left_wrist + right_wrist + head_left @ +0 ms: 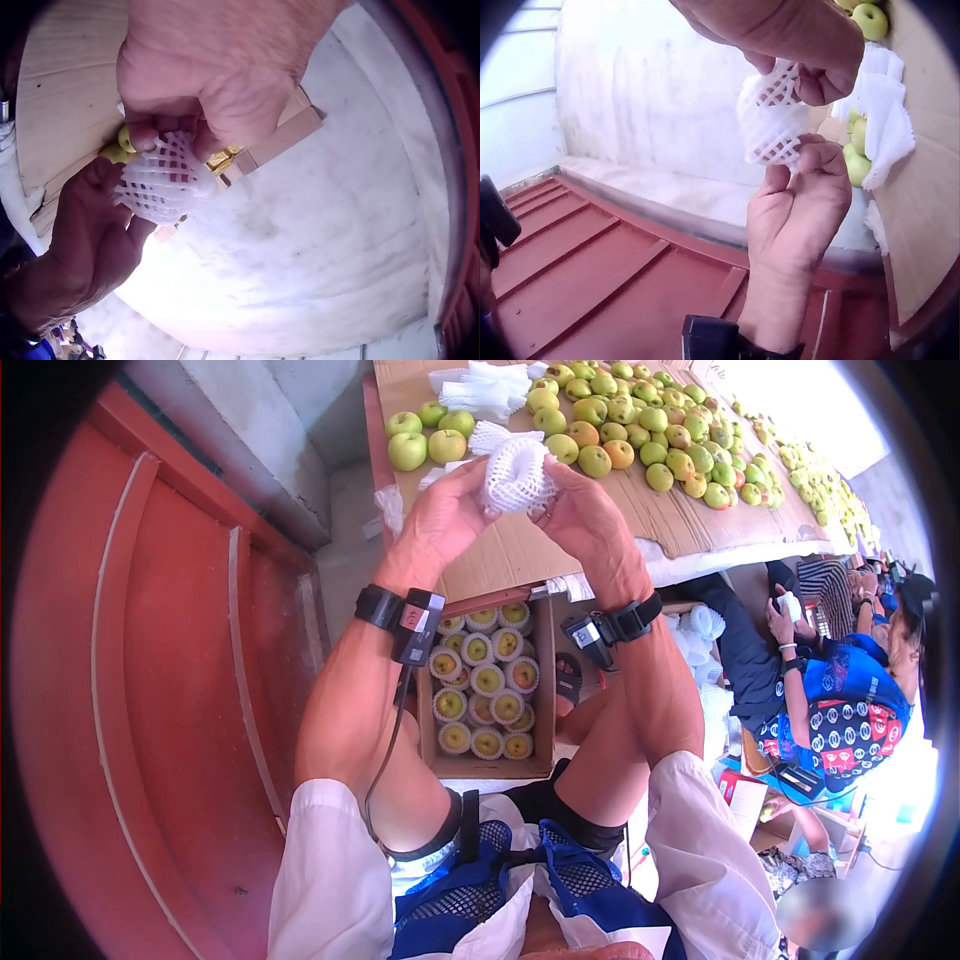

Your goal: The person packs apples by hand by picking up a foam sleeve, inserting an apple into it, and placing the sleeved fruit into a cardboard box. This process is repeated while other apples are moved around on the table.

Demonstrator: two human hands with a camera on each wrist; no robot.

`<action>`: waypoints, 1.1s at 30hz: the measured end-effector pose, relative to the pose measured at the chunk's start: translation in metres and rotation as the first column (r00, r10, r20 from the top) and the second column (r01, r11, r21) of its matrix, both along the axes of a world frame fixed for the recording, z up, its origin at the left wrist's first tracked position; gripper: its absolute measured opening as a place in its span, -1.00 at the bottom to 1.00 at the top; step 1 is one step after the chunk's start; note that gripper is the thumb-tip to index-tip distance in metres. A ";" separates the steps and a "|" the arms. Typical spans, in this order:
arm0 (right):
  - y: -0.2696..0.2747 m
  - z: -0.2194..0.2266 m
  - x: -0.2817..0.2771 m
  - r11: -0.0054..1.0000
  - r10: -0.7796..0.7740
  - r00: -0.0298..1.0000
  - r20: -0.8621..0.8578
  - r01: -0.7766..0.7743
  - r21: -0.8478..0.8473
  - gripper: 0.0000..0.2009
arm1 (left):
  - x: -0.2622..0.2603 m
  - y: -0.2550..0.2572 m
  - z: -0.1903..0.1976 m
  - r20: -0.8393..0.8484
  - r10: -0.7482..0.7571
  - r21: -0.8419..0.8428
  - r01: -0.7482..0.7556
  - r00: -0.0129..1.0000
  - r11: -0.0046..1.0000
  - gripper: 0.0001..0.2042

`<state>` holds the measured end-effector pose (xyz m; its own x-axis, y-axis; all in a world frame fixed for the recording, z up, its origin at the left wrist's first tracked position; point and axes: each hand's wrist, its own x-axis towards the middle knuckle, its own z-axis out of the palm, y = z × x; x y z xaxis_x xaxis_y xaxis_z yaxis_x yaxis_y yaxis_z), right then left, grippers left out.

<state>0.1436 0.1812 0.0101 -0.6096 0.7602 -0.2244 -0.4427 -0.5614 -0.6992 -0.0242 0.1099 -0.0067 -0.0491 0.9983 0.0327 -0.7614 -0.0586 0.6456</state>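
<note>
Over the near edge of the cardboard-covered table, a white foam fruit net (518, 478) is held up between both hands. My left hand (448, 512) grips its left side and my right hand (588, 518) its right side. The left wrist view shows the foam net (169, 180) stretched into a mesh, with the left hand (217, 82) above and the right hand (90, 240) below. In the right wrist view, fingers of both hands pinch opposite ends of the net (772, 120). I cannot tell whether an apple is inside it.
Green apples (428, 438) and flat foam nets (487, 390) lie at the table's left; a large spread of apples (650, 435) covers its far side. Below, a carton (545, 690) holds netted apples (487, 680). A red door (180, 660) stands left; another person (840, 690) sits right.
</note>
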 end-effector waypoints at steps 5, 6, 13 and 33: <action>0.007 -0.012 0.003 0.998 0.035 0.999 0.027 -0.036 0.045 -0.78 | 0.002 0.001 -0.002 -0.016 -0.006 -0.033 0.005 1.000 0.999 -0.66; 0.007 -0.012 0.003 0.998 0.036 0.999 0.033 -0.038 0.050 -0.79 | 0.001 0.002 -0.003 -0.023 -0.010 -0.040 0.009 1.000 0.999 -0.66; 0.003 -0.006 0.002 0.995 0.053 0.997 0.051 -0.057 0.077 -0.78 | -0.001 0.003 -0.010 -0.119 0.036 -0.148 -0.054 0.992 0.987 -0.69; -0.013 0.005 0.001 0.836 -0.147 0.942 0.300 -0.044 0.546 -0.70 | 0.001 -0.006 -0.001 -0.825 0.188 0.014 -0.313 0.534 0.950 -0.63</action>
